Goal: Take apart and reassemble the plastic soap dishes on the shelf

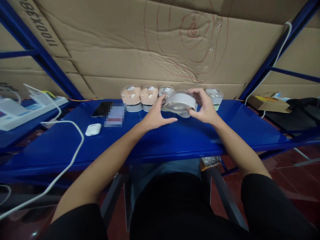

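The right hand pinches a tilted grey roll between its fingers; the left hand spreads beside it, contact unclear. Seemingly a positioning step, calling for steady two-handed support.

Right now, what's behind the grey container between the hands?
Past the left edge of the grey container, part of a clear-lidded container shows; farther back stands the cardboard. Anything else directly behind is covered by the grey container and the right hand.

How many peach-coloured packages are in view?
2: one peach-coloured package at the row's left end, the other peach-coloured package beside it, near the left hand. Others could be hidden.
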`<action>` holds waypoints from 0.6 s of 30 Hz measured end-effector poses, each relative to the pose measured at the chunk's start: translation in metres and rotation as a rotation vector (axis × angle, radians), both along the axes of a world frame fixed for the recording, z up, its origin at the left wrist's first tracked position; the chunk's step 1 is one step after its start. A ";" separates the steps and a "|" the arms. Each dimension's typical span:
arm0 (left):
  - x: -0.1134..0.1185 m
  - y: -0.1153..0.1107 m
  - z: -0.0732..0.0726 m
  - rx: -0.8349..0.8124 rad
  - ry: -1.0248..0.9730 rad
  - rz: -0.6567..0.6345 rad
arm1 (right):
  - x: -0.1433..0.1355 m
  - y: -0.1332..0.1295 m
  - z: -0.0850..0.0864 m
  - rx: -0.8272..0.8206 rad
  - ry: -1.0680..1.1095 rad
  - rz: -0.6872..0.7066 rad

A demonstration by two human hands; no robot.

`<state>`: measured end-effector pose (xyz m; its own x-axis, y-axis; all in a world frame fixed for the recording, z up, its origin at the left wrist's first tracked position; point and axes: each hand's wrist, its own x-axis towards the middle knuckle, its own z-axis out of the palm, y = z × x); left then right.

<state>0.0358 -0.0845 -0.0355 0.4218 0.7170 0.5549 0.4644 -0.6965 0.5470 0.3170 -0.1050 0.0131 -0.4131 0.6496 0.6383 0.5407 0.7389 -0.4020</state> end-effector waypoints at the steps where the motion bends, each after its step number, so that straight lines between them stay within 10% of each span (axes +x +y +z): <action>1: -0.001 0.001 0.001 0.014 0.008 -0.003 | -0.002 -0.001 -0.003 -0.052 0.045 0.081; 11: 0.006 -0.019 0.008 0.201 0.420 -0.025 | 0.012 0.016 -0.010 -0.456 -0.217 0.406; 18: 0.022 -0.039 0.008 0.302 0.612 -0.030 | 0.003 0.009 -0.016 -0.453 -0.377 0.277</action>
<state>0.0574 -0.1236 -0.0275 0.7407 0.5512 0.3842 0.6061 -0.7949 -0.0281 0.3199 -0.0960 -0.0026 -0.7463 0.6573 0.1047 0.5190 0.6732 -0.5268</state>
